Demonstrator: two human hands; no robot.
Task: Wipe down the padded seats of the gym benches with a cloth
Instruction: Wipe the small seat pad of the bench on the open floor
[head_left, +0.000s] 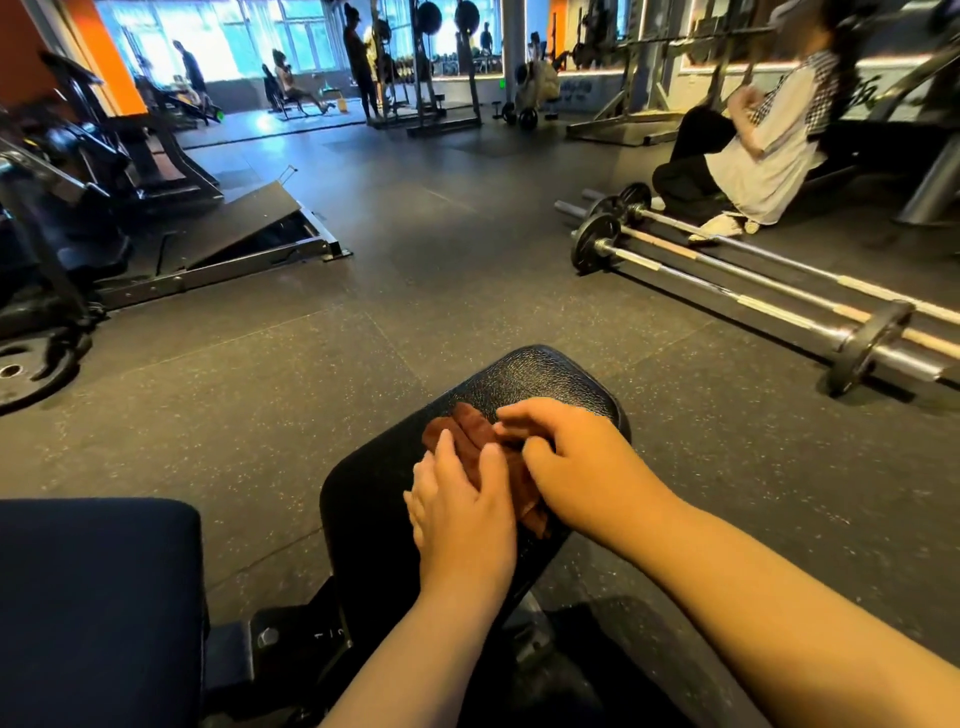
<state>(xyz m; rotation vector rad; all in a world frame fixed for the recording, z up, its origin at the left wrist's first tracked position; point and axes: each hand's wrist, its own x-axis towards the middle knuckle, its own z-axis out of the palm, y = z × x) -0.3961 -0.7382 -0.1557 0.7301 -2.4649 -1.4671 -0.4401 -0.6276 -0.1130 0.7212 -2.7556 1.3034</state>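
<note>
Centrally, seat: a black padded bench seat (545, 376) runs away from the wearer over the speckled rubber floor (311, 364), its far end rounded
Cloth: a dark red-brown cloth (470, 434) lies bunched on the middle of that seat, partly covered by both hands
Left hand: the left hand (460, 512) lies palm down on the near part of the cloth, fingers straight and close together, pressing flat rather than gripping
Right hand: the right hand (563, 454) sits over the right side of the cloth, fingers curled and thumb tucked in, bunching the fabric in a pinch
Second pad: a dark blue padded bench (98, 597) sits at lower left, beside the black seat and apart from it
Barbells: several barbells (737, 280) with black plates lie side by side on the floor to the right
Seated person: a person in a pale top and dark trousers (753, 150) sits low at upper right, just beyond the barbells
Left machine: a black machine with an angled footplate (244, 223) stands at left
Background: racks, bright windows and a few distant figures, too small to detail
</note>
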